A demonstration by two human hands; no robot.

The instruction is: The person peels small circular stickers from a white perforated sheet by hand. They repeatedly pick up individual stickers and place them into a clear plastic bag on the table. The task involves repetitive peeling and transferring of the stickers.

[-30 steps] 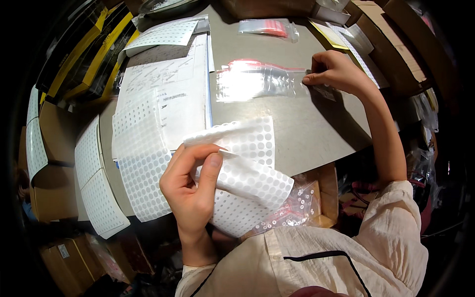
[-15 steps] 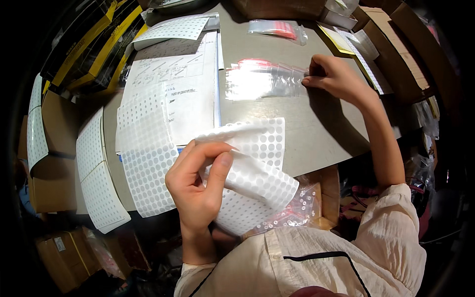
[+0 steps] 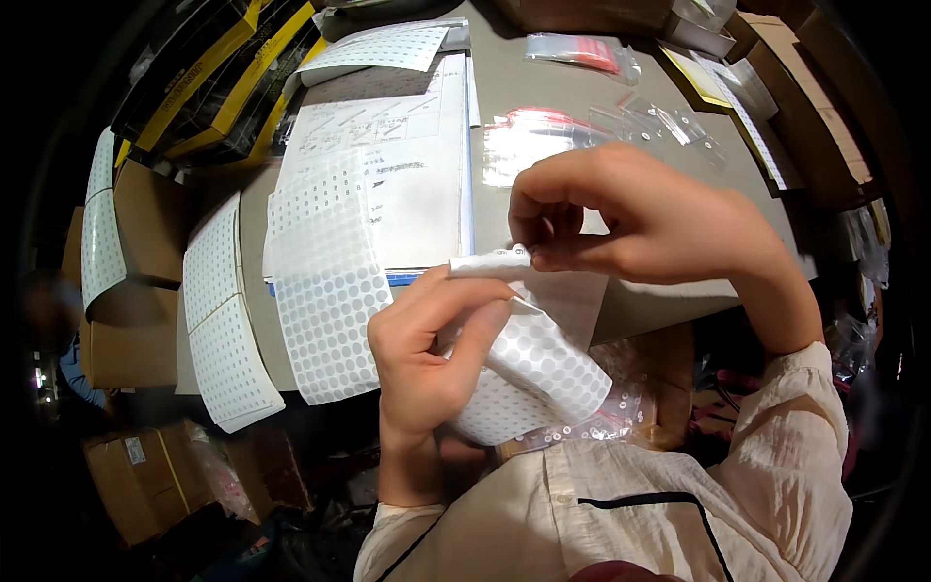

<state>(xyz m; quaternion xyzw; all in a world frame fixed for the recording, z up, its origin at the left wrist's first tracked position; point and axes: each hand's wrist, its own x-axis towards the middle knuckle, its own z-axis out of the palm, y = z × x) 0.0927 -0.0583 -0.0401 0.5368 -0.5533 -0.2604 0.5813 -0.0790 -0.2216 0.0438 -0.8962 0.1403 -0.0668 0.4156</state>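
Observation:
My left hand (image 3: 436, 349) is closed, thumb against forefinger, on a folded sheet of round stickers (image 3: 553, 359) that droops over the table's near edge. At the sheet's curled upper rim, my right hand (image 3: 621, 213) pinches with thumb and fingers; whether it grips the rim or a single sticker there, I cannot tell. Beyond the right hand lies a fan of clear zip bags (image 3: 529, 145) with red strips, partly covered by that hand. Farther right, small clear bags (image 3: 669, 126) hold little white pieces.
Another dotted sticker sheet (image 3: 330, 339) overlaps a stack of marked papers (image 3: 417, 213) on the left. More sticker sheets (image 3: 233, 359) hang over the table's left edge. A bundle of red-striped bags (image 3: 582, 53) lies at the back. Cardboard boxes (image 3: 805, 107) line the right side.
My right hand has come back from the clear bags to the upper rim of the sticker sheet, leaving small bags spread on the table. My left hand keeps hold of the sheet.

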